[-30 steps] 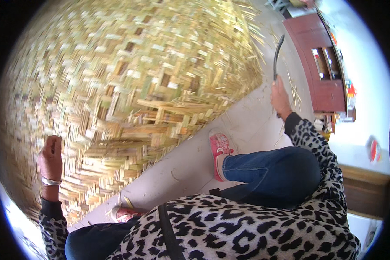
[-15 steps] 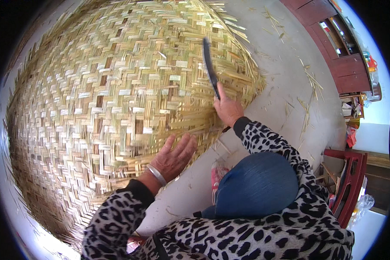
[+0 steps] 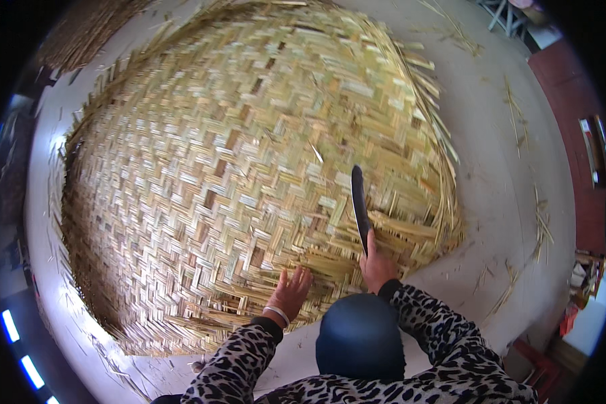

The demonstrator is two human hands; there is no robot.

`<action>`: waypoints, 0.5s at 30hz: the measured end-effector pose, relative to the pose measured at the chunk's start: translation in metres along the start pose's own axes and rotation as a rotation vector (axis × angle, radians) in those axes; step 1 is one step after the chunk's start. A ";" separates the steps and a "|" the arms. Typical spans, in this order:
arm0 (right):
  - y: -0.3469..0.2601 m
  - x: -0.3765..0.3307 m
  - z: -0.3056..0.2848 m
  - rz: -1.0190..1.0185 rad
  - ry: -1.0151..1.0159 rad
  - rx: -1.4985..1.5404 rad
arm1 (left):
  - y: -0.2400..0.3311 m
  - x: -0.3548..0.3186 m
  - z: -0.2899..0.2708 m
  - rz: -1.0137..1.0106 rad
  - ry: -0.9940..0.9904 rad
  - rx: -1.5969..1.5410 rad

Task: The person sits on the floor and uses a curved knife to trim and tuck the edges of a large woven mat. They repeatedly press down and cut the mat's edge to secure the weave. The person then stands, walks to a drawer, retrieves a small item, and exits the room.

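Observation:
A large woven bamboo mat [image 3: 236, 175] lies spread on the pale floor. My right hand [image 3: 377, 266] grips the handle of a dark curved knife [image 3: 359, 205], whose blade lies flat over the mat's near edge and points away from me. My left hand [image 3: 291, 293], with a bangle on the wrist, rests fingers spread on the loose strips at the mat's near edge. Both sleeves have a leopard print. My knee in blue trousers [image 3: 360, 337] sits between my arms.
Loose bamboo strips [image 3: 540, 225] lie scattered on the concrete floor [image 3: 498, 168] to the right. Dark red wooden furniture [image 3: 586, 135] stands at the far right. The mat's frayed strip ends stick out along its right rim.
The view has swung down over the mat. My right hand has brought the knife from raised beyond the mat's edge down onto the weave. My left hand has moved from the mat's left side to its near edge.

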State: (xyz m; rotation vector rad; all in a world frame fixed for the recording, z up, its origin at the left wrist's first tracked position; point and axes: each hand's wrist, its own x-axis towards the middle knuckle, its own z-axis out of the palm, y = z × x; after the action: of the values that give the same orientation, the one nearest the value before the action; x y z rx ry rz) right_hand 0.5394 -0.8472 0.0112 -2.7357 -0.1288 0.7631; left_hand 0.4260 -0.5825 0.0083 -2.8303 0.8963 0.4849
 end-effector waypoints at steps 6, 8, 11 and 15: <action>0.005 0.009 -0.007 0.012 -0.197 0.057 | 0.006 0.003 -0.006 -0.038 -0.087 0.032; 0.008 0.012 -0.004 0.020 -0.233 0.070 | 0.004 0.002 -0.004 -0.003 -0.056 0.093; 0.007 0.021 0.000 0.065 -0.282 0.121 | -0.006 0.000 -0.002 0.051 0.000 0.034; -0.003 0.034 -0.013 0.188 -0.468 0.024 | -0.031 -0.001 0.011 0.183 0.225 0.008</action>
State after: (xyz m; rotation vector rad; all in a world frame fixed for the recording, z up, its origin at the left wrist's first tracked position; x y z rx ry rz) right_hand 0.5749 -0.8419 0.0058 -2.5200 0.0409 1.4362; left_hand 0.4405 -0.5549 -0.0006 -2.8497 1.2016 0.1828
